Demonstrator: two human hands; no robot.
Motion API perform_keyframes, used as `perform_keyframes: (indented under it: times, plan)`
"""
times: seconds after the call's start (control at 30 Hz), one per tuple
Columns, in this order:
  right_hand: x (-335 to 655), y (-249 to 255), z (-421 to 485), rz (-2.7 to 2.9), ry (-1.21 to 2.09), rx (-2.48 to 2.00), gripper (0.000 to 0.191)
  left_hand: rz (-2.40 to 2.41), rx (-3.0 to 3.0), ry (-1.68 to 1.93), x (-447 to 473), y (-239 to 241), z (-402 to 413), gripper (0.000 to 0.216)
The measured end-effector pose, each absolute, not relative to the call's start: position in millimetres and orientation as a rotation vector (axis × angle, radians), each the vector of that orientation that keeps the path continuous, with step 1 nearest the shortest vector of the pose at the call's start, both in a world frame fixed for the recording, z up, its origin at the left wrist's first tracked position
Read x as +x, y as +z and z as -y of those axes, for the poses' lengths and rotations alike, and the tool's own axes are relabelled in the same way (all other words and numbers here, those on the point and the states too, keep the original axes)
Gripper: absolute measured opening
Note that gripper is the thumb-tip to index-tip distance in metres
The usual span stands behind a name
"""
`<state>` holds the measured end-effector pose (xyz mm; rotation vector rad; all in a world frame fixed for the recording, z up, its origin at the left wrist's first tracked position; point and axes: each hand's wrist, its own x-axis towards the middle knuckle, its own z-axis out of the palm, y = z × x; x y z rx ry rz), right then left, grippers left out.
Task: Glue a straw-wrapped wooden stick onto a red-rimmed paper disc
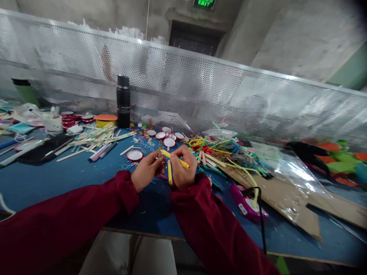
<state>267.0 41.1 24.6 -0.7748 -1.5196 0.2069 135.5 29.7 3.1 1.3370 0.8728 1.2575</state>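
Both my hands are raised just above the blue table [86, 172], near its front edge. My left hand [146, 170] is closed around a wooden craft stick [159, 148] that points upward. My right hand [182, 168] is closed on a yellow stick [174, 158] that crosses toward the left hand; a second yellow stick [169, 172] hangs down between the hands. Both sleeves are dark red.
A black bottle [123, 101] stands at the back by the perforated metal screen [200, 88]. Loose wooden sticks [100, 137] and red-rimmed round lids [134, 155] lie to the left. A purple glue gun [247, 201], cardboard [286, 194], clear plastic bag [286, 168] and coloured straws [226, 151] lie right.
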Motion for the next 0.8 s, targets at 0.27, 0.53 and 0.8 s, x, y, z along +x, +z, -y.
perform_keyframes:
  times: [0.27, 0.53, 0.8]
  plan:
    - [266.3, 22.7, -40.6, 1.520, 0.203, -0.806, 0.018, -0.859, 1.326, 1.265, 135.2, 5.0, -30.1, 0.035]
    - [267.2, 23.3, -41.2, 1.520, 0.205, -0.799, 0.019, -0.875, 1.352, 1.261, 135.0, 3.1, -30.5, 0.032]
    - [267.0, 22.6, -41.2, 1.553, 0.227, -0.787, 0.020, -0.871, 1.334, 1.263, 135.5, 4.5, -30.4, 0.035]
